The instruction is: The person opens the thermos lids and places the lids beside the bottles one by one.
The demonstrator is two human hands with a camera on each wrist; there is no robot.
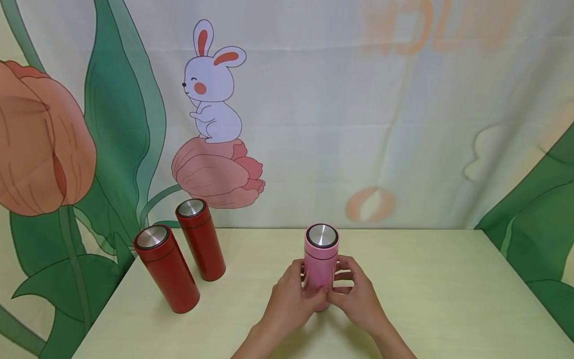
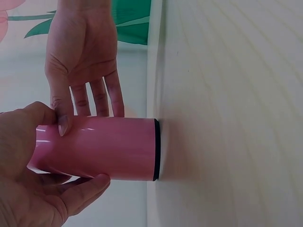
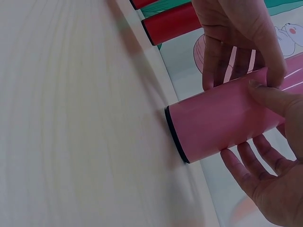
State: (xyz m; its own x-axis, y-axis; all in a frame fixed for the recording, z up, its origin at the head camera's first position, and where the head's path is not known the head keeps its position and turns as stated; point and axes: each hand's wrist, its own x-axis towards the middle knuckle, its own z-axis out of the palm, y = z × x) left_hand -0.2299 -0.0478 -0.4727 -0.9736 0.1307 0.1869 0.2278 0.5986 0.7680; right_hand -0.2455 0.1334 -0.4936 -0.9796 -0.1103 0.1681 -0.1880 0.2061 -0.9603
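Observation:
A pink thermos flask (image 1: 320, 269) with a silver-topped lid stands upright in the head view, near the middle of the table. My left hand (image 1: 289, 301) holds it from the left, thumb across the near side and fingers round the far side. From the right, my right hand (image 1: 358, 296) grips it between thumb and fingertips, the palm off the wall. Both thumbs meet on the near side. In the left wrist view the flask's black base (image 2: 157, 149) is at the tabletop; whether it touches is hard to tell.
Two red thermos flasks, a nearer one (image 1: 172, 274) and a farther one (image 1: 204, 244), stand upright at the left of the pale wooden table (image 1: 448, 294). Behind the table's back edge hangs a printed cloth (image 1: 305, 124) with a rabbit and tulips.

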